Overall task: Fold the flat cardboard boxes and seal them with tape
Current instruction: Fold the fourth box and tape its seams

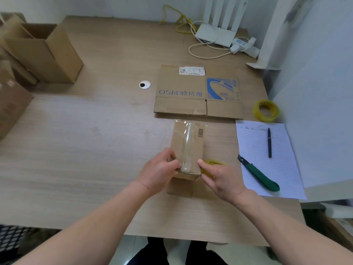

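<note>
At desk centre, left hand [160, 170] pinches the small box [188, 148], steadying it while right hand [219, 177] grips the tape roll [212, 163] to seal the seam.

We see a wooden table [95, 131] carrying a flattened printed carton [198, 92], a small taped box [188, 142], a tape roll [266, 110], lined paper [254, 150], open boxes [44, 52] and a router [214, 34]

There is just one view, from a wide-angle camera on the person's head, looking forward and steeply down over the desk [95, 131]. Both forearms reach in from the bottom edge, close to the lens; the far wall [114, 6] bends along the top.
</note>
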### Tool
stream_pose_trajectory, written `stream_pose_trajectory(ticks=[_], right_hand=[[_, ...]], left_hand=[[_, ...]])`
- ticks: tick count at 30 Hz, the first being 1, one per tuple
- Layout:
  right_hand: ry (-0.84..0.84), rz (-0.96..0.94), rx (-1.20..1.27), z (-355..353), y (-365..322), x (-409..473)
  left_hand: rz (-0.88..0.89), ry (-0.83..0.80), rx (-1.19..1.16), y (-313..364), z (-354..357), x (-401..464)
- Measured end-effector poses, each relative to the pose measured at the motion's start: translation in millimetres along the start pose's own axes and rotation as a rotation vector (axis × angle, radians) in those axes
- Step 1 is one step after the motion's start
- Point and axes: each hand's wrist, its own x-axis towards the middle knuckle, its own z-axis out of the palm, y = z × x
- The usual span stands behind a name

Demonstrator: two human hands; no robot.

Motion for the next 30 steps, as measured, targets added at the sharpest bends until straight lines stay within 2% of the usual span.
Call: stream_pose_trajectory(ticks=[5, 8, 12, 14, 17, 18, 20, 27, 30], right_hand=[[0.042, 0.146, 0.178, 3.7, -27.0, -23.2], [0.023, 0.266, 0.313, 6.2, -38.1, -24.0], [0.039, 0.335, 0.386, 5.2, -34.0, -16.4], [0.048, 0.321, 0.394, 5.9, -30.2, -16.8], [0.063, 0.280, 0.390, 8.1, -26.9, -20.8], [0.058, 0.270, 0.393, 8.8, -26.1, -22.1], [0.030, 0.259, 0.402, 8.7, -23.6, -23.7], [-0.097, 0.217, 0.334, 1.3, -16.3, -16.3], [-0.160, 0.199, 0.314, -1.5, -13.8, -13.7]], left_hand=[[-0.117, 0.020, 0.053, 1.7, -2.2, 16.4], [-0.358, 0.072, -0.031, 22.2, 11.0, 20.8], [-0.715, 0.339, -0.242, 58.5, 34.6, -1.8], [-0.932, 0.405, -0.579, 80.0, 50.8, -17.7], [-1.220, 0.285, -1.377, 113.1, 65.9, -25.4], [-1.255, 0.276, -1.553, 118.5, 68.3, -25.3], [-1.276, 0.314, -1.712, 121.9, 69.7, -22.4], [-1.331, 0.438, -1.909, 128.3, 64.2, -9.4], [-1.331, 0.407, -2.029, 130.9, 67.1, -7.0]])
